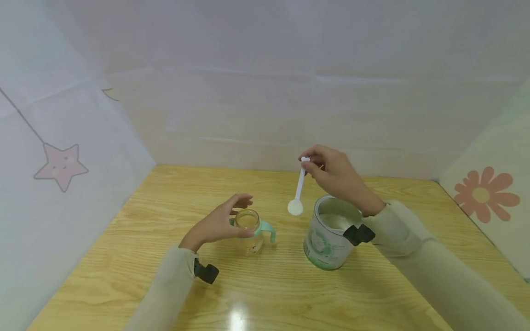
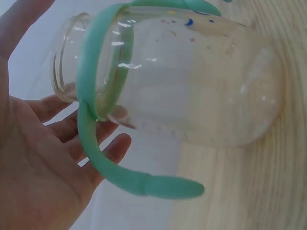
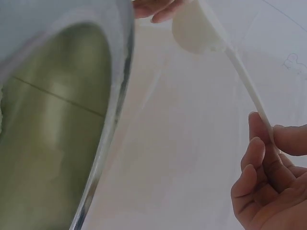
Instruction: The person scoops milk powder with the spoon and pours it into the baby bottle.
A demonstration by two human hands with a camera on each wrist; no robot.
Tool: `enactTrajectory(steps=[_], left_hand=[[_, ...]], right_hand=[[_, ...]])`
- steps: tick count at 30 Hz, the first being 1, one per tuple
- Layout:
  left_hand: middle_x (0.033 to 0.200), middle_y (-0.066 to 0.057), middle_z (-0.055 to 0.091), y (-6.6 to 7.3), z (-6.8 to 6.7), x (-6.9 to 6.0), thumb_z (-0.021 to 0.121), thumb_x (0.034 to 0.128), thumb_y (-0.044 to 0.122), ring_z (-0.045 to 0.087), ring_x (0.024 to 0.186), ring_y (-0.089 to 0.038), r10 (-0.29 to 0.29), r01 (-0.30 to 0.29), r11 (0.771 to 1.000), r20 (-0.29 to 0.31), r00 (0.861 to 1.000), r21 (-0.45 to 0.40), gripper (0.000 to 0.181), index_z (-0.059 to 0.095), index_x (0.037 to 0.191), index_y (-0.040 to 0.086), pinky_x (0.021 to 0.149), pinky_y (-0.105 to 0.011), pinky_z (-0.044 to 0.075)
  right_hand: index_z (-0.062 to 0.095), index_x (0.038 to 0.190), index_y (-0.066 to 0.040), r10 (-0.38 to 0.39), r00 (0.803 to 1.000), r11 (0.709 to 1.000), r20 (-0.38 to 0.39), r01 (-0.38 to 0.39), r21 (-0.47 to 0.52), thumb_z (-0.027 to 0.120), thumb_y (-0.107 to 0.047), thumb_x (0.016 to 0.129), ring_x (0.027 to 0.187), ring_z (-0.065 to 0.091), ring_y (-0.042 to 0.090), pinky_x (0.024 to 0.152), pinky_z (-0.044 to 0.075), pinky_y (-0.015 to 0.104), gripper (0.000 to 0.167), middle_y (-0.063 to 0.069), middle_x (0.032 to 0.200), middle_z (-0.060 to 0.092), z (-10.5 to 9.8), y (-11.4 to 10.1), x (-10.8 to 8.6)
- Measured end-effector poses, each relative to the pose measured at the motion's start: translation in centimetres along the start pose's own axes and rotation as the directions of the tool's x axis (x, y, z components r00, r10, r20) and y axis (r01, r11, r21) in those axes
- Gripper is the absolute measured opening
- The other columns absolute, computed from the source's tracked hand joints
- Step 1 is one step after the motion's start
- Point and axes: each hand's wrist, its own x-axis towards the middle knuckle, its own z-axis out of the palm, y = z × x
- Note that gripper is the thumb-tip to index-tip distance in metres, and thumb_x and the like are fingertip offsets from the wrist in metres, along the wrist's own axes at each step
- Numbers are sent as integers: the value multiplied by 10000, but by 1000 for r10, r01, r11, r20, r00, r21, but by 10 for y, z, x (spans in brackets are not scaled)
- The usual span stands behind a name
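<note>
A clear baby bottle (image 1: 253,246) without a lid stands upright on the table, with a mint-green collar and curved handles (image 2: 144,184). My left hand (image 1: 219,224) is spread beside its neck, fingers behind and thumb in front; the palm is apart from the bottle, and whether the fingertips touch it I cannot tell. With thumb and fingers my right hand (image 1: 331,170) pinches the end of a white measuring scoop (image 1: 299,186). The scoop's bowl (image 1: 295,207) looks full of pale powder and hangs between bottle and can. Below the right wrist stands an open milk powder can (image 1: 325,246).
The wooden table (image 1: 265,294) carries the bottle and the can. A pale cloth backdrop (image 1: 248,115) closes off the back and sides, printed with a pink star (image 1: 61,165) and a red flower (image 1: 486,194). Small black cameras (image 1: 206,272) sit on both wrists.
</note>
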Motion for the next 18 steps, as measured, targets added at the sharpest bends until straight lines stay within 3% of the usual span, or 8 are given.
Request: enactTrajectory(steps=[8,18], left_hand=[[1379,-56,485,-15,3,-7,791,774,321,435,1283,-284,-58,58,998,-5,998,-33,778,391,1417,141,1029,-521,392],[1234,-32,573,-18,5,-7,787,781,300,507,1173,-249,-42,42,999,-3,999,-19,649,483,1341,176,993,-557,404]], right_hand=[[629,1072,0,-13,1000,1000,10,13,-2,554,-58,955,625,533,167,519,371,224,151,125,865,701,8,-4,4],[623,1068,1,-25,1000,1000,10,25,6,565,-51,947,666,582,173,528,371,239,144,110,837,703,19,-11,9]])
